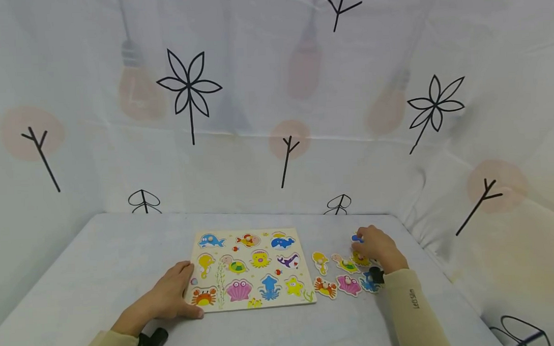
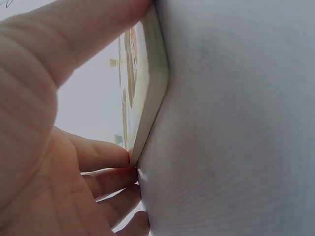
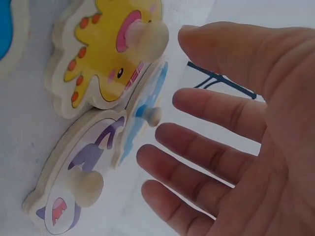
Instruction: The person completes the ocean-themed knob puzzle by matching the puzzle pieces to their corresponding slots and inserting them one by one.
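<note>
My left hand is at the near left corner of a wooden puzzle board with sea-animal pictures. In the left wrist view, its thumb touches one edge of the board and its fairly straight fingertips touch another. My right hand hovers over loose knobbed pieces to the right of the board. In the right wrist view its fingers are spread and hold nothing. The thumb tip is close to the knob of a yellow octopus piece. Beside that lie a purple-and-white piece and a blue piece seen at a steep angle.
Other loose pieces lie between the board and my right arm: a seahorse, a turtle, a crab, a pink shell and a blue squid. A white cloth covers the table, and a printed curtain hangs behind it.
</note>
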A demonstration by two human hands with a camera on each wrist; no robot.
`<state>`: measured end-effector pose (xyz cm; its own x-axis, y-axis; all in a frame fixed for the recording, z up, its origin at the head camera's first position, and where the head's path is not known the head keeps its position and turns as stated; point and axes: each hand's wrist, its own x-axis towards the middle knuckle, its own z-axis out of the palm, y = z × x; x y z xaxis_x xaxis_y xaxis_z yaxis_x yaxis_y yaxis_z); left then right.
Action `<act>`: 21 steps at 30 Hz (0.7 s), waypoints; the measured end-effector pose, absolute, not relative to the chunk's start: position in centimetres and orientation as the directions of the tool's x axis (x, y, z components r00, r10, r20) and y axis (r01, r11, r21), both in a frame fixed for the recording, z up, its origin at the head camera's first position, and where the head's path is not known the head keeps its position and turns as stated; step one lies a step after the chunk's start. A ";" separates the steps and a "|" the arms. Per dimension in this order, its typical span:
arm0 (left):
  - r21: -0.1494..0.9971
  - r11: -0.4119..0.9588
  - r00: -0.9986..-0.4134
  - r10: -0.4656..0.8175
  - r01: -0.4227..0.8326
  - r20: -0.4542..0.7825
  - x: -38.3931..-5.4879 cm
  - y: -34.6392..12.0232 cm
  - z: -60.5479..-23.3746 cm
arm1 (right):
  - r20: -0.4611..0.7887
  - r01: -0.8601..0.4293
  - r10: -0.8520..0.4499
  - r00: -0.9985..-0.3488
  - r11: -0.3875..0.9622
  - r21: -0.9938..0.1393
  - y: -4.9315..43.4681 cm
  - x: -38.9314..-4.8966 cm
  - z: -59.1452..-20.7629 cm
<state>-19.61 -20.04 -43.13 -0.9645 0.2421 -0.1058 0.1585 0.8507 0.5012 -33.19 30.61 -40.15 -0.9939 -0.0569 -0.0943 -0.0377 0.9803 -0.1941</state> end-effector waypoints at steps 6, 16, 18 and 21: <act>0.512 0.844 -0.964 0.246 0.161 -0.103 -19.6 -20.1 -43.1 | -0.105 -0.060 -0.084 -0.991 0.975 -0.214 31.3 -33.9 -40.6; 0.521 0.837 -0.963 0.250 0.165 -0.097 -19.6 -20.1 -43.1 | -0.156 -0.070 -0.104 -0.982 0.975 -0.209 32.1 -35.2 -40.1; 0.521 0.838 -0.964 0.247 0.163 -0.095 -19.6 -20.1 -43.1 | -0.152 -0.093 -0.128 -0.980 0.971 -0.220 32.4 -35.4 -40.2; 0.521 0.836 -0.964 0.251 0.170 -0.089 -19.6 -20.0 -43.0 | -0.156 -0.106 -0.147 -0.977 0.965 -0.240 33.0 -36.0 -40.4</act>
